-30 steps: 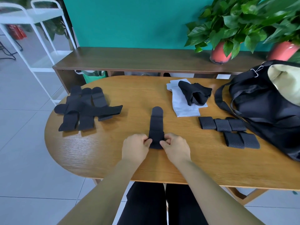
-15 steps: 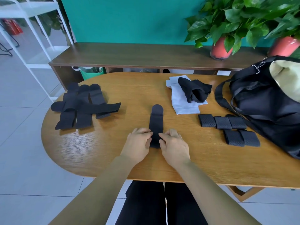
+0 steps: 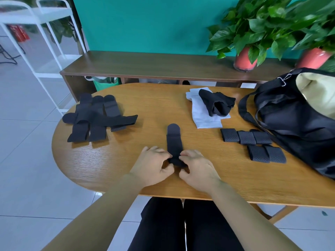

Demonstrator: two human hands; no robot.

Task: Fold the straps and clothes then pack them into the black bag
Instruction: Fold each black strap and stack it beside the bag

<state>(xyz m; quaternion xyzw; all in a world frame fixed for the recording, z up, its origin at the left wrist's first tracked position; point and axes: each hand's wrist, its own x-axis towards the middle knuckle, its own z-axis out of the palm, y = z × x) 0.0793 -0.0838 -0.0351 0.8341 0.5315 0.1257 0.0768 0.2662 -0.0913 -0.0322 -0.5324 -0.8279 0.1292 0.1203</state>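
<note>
A black strap lies lengthwise in the middle of the oval wooden table, rounded end pointing away from me. My left hand and my right hand pinch its near end from either side, and that end is rolled up between my fingers. A heap of unfolded black straps lies at the left. Several folded straps sit in two rows at the right. A white garment with a crumpled black garment on it lies behind them. The black bag stands open at the far right.
Behind the table runs a low dark wooden bench carrying two potted plants at its right end. A white metal shelf stands on the tiled floor at the left. My legs show beneath the table's near edge.
The near end of the strap has been rolled further away from me, so the flat part is shorter. Both hands stayed on that end.
</note>
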